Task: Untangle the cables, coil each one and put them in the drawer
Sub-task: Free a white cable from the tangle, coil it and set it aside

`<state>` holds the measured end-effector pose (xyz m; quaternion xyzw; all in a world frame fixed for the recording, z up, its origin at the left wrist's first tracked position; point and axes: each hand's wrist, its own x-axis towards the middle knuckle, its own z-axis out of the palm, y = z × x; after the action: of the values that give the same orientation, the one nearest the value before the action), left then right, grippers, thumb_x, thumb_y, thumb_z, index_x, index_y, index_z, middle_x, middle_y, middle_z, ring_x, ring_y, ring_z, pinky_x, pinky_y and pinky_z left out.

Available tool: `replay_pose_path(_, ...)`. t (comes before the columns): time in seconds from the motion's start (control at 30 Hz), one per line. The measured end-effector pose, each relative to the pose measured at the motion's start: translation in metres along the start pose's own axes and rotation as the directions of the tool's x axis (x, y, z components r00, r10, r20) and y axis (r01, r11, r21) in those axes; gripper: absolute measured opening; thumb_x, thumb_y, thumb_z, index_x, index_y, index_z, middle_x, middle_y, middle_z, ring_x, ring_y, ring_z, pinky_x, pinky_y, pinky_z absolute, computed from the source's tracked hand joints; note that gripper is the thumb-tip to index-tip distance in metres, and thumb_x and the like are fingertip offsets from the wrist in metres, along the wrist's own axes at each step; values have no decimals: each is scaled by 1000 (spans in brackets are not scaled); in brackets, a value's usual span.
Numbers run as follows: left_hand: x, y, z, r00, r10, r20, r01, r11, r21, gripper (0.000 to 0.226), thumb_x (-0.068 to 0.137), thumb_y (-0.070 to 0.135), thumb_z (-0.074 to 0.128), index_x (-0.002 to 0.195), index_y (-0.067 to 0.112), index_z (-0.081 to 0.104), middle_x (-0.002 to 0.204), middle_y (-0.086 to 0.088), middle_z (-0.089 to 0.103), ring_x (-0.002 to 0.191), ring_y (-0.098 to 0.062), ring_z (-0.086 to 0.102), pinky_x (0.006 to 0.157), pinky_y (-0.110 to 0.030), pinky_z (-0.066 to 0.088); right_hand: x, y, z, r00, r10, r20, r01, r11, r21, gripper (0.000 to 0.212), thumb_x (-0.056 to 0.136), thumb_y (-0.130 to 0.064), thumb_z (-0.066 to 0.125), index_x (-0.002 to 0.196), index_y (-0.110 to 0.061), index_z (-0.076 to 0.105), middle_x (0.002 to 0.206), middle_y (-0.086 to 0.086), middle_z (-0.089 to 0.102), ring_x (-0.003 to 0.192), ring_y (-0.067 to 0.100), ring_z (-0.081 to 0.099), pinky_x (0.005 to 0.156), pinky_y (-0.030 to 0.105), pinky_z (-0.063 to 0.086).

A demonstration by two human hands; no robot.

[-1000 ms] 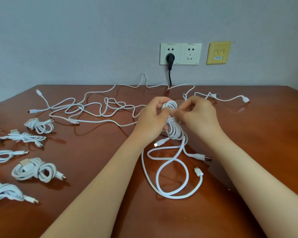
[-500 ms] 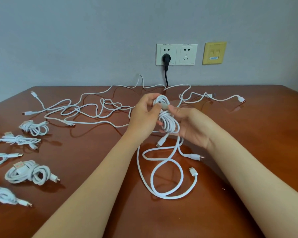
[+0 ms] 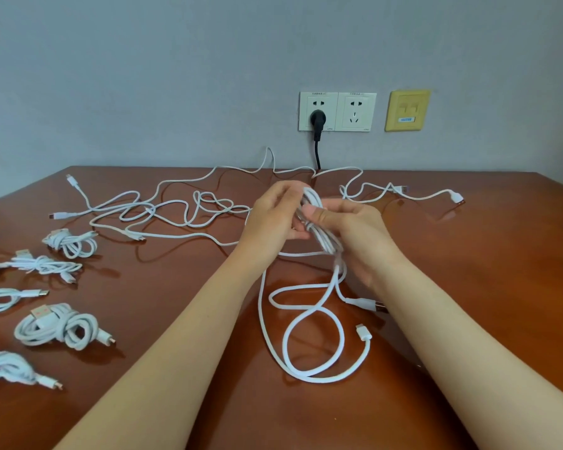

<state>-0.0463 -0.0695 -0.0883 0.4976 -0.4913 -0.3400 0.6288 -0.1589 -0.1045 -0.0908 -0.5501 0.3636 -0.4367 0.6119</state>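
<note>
How many turns the half-wound white cable [image 3: 313, 203] has is hard to count, since both hands cover much of it above the middle of the table [image 3: 468, 287]. The left hand [image 3: 273, 219] curls its fingers round the bundle's top. The right hand [image 3: 355, 235] pins it with the thumb, fingers curled beneath. Its thick tail drops in two loose loops, and two plugs lie near the right forearm. Six coiled cables [image 3: 59, 329] sit at the left, three cut off by the frame edge; a loose tangle [image 3: 176, 212] lies behind.
</note>
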Motion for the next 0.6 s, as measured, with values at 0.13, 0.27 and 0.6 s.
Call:
replay_pose_path(0.13,0,-3,-1,999,-38,-14,38,999,-1,6,93,16,55,89,21,54,81,2,59,71,-9,60,67,-24,56,-3,5,4,960,-270,-81,201,859,-471,31,68,-28,81,87,-21,57,86,-3,61,74,7,55,70,20,46)
replay_pose_path(0.27,3,-2,-9,994,-83,-73,76,992,-105,15,96,7,48,89,18,55,88,-2,61,76,-13,61,64,-21,53,-6,6,5,947,-320,20,278,788,-550,42,73,-27,77,103,-24,49,91,-9,55,76,-2,49,60,2,36)
replay_pose_path(0.6,6,11,-23,969,-30,-244,24,999,-28,37,91,-12,38,85,21,55,99,-6,61,102,-28,56,96,-46,46,-7,2,-1,965,-240,104,251,740,-624,22,79,-23,71,95,-24,56,84,-7,58,70,2,51,56,6,38)
